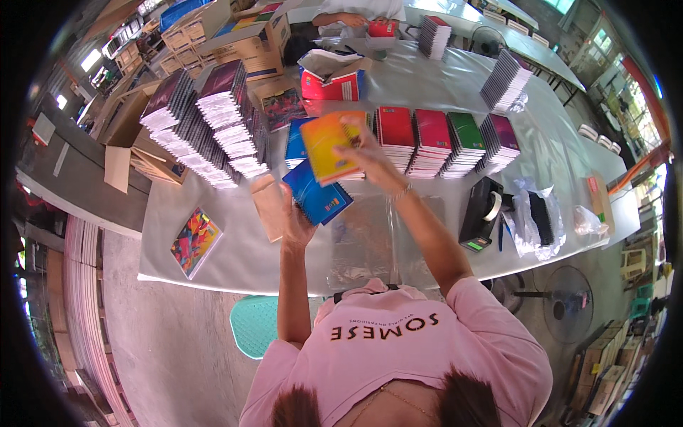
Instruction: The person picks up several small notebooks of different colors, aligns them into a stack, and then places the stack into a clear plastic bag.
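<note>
My left hand (296,219) is closed on a blue spiral notebook (324,193), held tilted over the near part of the table. My right hand (366,153) grips a yellow-orange spiral notebook (320,146) by its wire-bound right side, above and partly over the blue one. Beyond it, partly hidden, stands another blue notebook stack (295,146). To the right runs a row of notebook stacks: red (395,128), pink (432,132), green (466,134) and purple (501,135). A brown cardboard piece (265,208) lies beside my left hand.
Tall purple-topped notebook piles (229,117) rise at the left, near open cartons (252,50). A colourful booklet (196,242) lies near left. Clear plastic (359,245) covers the table's front. At right sit a tape dispenser (482,213) and crumpled plastic (530,220). A co-worker (356,14) works opposite.
</note>
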The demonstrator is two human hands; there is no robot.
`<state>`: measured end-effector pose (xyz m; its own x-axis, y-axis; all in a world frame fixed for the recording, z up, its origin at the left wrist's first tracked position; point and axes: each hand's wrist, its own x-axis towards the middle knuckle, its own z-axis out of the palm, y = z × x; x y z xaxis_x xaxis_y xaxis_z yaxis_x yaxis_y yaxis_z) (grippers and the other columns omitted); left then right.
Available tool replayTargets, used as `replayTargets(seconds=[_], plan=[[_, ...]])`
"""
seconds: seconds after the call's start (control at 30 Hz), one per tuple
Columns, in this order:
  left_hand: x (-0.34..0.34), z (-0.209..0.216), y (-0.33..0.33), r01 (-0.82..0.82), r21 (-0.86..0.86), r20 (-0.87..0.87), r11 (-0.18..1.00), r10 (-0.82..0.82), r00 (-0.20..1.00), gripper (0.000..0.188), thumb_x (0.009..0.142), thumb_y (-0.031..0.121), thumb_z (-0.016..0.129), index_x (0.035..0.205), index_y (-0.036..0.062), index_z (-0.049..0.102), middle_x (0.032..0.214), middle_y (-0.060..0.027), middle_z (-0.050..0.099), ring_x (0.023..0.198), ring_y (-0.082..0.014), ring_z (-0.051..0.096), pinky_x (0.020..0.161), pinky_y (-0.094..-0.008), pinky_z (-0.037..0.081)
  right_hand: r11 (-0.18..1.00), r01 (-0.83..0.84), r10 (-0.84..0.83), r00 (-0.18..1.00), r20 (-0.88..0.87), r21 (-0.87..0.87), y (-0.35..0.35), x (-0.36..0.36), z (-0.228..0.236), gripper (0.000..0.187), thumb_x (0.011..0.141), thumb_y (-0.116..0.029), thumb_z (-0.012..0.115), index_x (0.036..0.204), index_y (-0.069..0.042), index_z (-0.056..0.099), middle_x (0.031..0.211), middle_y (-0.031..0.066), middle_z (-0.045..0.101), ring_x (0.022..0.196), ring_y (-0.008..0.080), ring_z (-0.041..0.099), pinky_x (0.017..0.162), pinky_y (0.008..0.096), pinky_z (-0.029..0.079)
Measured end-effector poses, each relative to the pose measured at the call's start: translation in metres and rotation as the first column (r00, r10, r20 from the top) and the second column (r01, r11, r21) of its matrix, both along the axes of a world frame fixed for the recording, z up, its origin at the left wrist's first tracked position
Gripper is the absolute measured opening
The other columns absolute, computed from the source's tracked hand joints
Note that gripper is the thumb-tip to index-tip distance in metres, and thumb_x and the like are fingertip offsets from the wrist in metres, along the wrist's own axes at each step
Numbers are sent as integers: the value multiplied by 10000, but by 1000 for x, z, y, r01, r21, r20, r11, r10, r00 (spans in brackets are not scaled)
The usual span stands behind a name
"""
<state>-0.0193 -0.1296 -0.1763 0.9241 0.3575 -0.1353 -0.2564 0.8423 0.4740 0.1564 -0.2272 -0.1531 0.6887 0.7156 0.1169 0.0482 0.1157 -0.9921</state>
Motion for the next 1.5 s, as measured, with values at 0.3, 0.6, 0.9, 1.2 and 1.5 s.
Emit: replayTargets(seconds=[0.3, 0.6, 0.9, 1.2, 1.5], plan=[[15, -47, -10, 151, 225, -261, 962, -90, 961, 493, 851, 248, 705, 1224, -8, 508, 1106, -108, 634, 995, -203, 647, 844, -324, 540, 710, 661, -119, 451, 884, -242, -55, 57, -23, 563, 741, -199, 758, 1255, -138, 536, 1204, 211, 521, 1163, 392, 476, 937, 486, 426], [29, -53, -25, 176, 274, -245, 945, -108, 963, 576, 866, 289, 688, 1287, -18, 442, 1168, -116, 601, 1019, -185, 636, 830, -303, 550, 702, 421, 463, 342, 817, -574, -68, 87, 0, 342, 853, -262, 662, 1179, -176, 609, 1220, 198, 523, 1093, 351, 559, 859, 440, 499], [41, -52, -43, 213, 209, -212, 954, -169, 963, 542, 885, 340, 659, 1267, -1, 484, 1145, -111, 634, 978, -197, 664, 797, -313, 566, 838, 428, 126, 452, 883, -339, -89, 103, 18, 184, 875, -105, 561, 1055, -68, 580, 1018, 184, 583, 854, 386, 627, 706, 472, 526], [46, -31, -64, 299, 88, -189, 950, -278, 942, 661, 884, 457, 630, 1317, -8, 450, 1209, -137, 610, 1065, -250, 634, 867, -376, 550, 879, 414, -446, 539, 714, 236, -119, 55, 74, 244, 923, -7, 487, 1147, -20, 583, 1056, 140, 624, 952, 304, 625, 841, 351, 502], [41, -4, -102, 395, 83, -219, 915, -370, 903, 508, 887, 258, 666, 1287, -3, 493, 1192, -140, 610, 1058, -224, 627, 913, -373, 533, 961, -257, 269, 757, 596, -107, -174, 48, 46, 193, 879, 71, 535, 972, -28, 672, 1077, 58, 653, 1097, 195, 598, 951, 341, 465]])
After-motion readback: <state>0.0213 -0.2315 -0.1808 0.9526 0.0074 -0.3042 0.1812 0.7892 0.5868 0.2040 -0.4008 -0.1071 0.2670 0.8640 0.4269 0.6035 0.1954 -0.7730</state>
